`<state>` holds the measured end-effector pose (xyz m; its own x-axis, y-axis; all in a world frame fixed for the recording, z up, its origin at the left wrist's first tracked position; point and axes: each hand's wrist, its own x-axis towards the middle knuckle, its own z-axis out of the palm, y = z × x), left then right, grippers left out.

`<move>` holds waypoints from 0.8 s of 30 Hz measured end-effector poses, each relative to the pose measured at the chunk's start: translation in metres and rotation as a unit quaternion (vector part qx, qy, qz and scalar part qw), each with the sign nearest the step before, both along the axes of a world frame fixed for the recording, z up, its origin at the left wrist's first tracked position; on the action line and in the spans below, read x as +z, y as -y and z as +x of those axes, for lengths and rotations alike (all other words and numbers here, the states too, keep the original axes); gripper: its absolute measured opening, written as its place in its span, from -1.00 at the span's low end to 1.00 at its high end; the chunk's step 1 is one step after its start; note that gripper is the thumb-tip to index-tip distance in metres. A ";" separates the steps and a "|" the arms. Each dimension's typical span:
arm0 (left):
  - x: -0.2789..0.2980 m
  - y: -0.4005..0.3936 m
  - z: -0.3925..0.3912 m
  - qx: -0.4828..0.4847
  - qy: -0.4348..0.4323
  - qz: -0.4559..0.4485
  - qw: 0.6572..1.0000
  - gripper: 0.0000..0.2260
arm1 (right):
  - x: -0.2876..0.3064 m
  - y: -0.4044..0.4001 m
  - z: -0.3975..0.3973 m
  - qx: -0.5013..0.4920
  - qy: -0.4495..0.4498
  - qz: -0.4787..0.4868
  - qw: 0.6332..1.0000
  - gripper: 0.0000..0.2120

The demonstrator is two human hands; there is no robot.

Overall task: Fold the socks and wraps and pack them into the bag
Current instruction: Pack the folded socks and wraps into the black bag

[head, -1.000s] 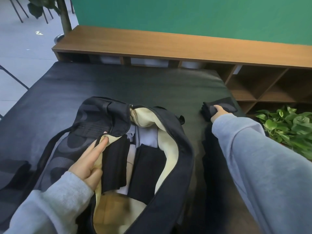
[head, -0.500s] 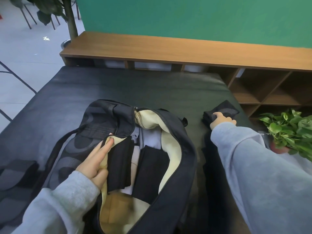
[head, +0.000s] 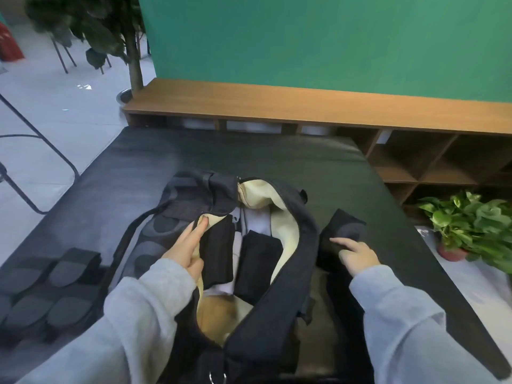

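A dark bag (head: 299, 261) with a cream lining lies unzipped on the black padded table (head: 249, 153). Inside it lie two folded black pieces (head: 257, 264) side by side over pale cloth. My left hand (head: 188, 245) grips the left rim of the opening and holds it apart. My right hand (head: 357, 253) holds a folded dark sock bundle (head: 343, 228) just right of the bag, lifted close to the rim. More folded dark pieces (head: 66, 289) lie at the table's left near corner.
A long wooden shelf unit (head: 304, 106) runs behind the table below a green wall. A potted green plant (head: 471, 225) stands on the floor to the right. A tree trunk (head: 135, 62) and chair legs are at the far left.
My right hand has pulled the sock bundle from the table's right edge toward the bag. The left hand keeps holding the rim. The view has tilted up and back.
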<state>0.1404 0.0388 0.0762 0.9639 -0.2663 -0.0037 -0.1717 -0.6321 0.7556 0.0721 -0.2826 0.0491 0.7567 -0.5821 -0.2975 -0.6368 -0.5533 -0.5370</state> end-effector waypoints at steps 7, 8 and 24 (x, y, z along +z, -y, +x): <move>0.023 0.004 -0.017 0.023 0.037 0.028 0.999 -0.34 | -0.003 -0.033 -0.043 -0.003 0.101 0.041 0.994 -0.79; 0.028 0.004 -0.021 0.029 0.048 0.020 0.998 -0.34 | -0.003 -0.038 -0.046 -0.008 0.113 0.046 0.993 -0.78; 0.079 -0.022 -0.019 0.103 0.136 0.030 0.985 -0.36 | 0.090 -0.083 -0.067 0.038 0.367 0.057 0.928 -0.63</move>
